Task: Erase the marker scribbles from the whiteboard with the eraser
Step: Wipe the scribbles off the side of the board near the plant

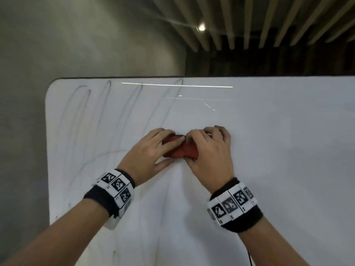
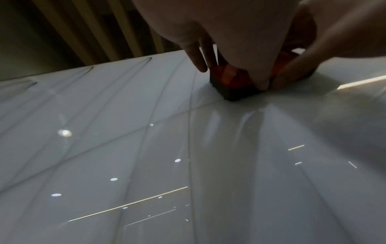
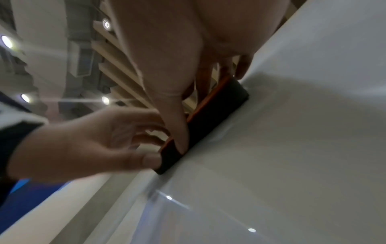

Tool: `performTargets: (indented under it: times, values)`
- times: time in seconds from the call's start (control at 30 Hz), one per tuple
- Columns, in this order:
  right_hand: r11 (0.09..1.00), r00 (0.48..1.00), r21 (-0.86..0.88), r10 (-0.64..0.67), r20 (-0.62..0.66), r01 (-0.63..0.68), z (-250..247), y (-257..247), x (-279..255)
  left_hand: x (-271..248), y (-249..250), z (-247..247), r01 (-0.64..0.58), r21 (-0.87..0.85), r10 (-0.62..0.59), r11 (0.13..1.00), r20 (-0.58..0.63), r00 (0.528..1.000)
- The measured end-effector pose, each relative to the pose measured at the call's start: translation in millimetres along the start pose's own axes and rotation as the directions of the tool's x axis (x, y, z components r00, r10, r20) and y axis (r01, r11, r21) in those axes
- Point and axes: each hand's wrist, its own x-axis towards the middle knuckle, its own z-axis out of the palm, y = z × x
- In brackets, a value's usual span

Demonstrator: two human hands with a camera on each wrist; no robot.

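Observation:
The whiteboard (image 1: pixel 278 141) stands upright before me, with faint grey marker scribbles (image 1: pixel 84 120) looping over its left part. A red eraser (image 1: pixel 182 150) with a dark felt face (image 3: pixel 211 118) lies flat against the board near the middle. My left hand (image 1: pixel 163 145) grips its left end, thumb at the lower edge. My right hand (image 1: pixel 203 146) grips the right end, fingers curled over the top. In the left wrist view the eraser (image 2: pixel 236 85) presses on the board beside thin scribble lines (image 2: pixel 146 82). Both hands hide most of the eraser.
The board's rounded top-left corner (image 1: pixel 55 83) sits against a grey wall (image 1: pixel 25 93). A slatted ceiling with a lamp (image 1: pixel 201 27) shows above. The board's right half bears no visible marks. Ceiling lights reflect on its glossy surface.

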Motion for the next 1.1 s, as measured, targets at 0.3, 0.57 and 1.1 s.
performTargets:
  times: [0.3,0.57,1.1]
  values:
    - [0.981,0.99,-0.136,0.129,-0.061,-0.136,-79,40,89,78,-59,-33,0.535,-0.02,-0.508,0.844,-0.348,0.788]
    - [0.943,0.991,-0.305,0.119,-0.062,-0.132,-75,62,84,66,-31,-3,0.253,0.349,-0.175,0.902,-0.242,0.955]
    - [0.907,0.964,-0.324,0.253,-0.087,-0.267,-68,36,90,45,-102,-21,0.586,0.168,-0.515,0.792,-0.331,0.791]
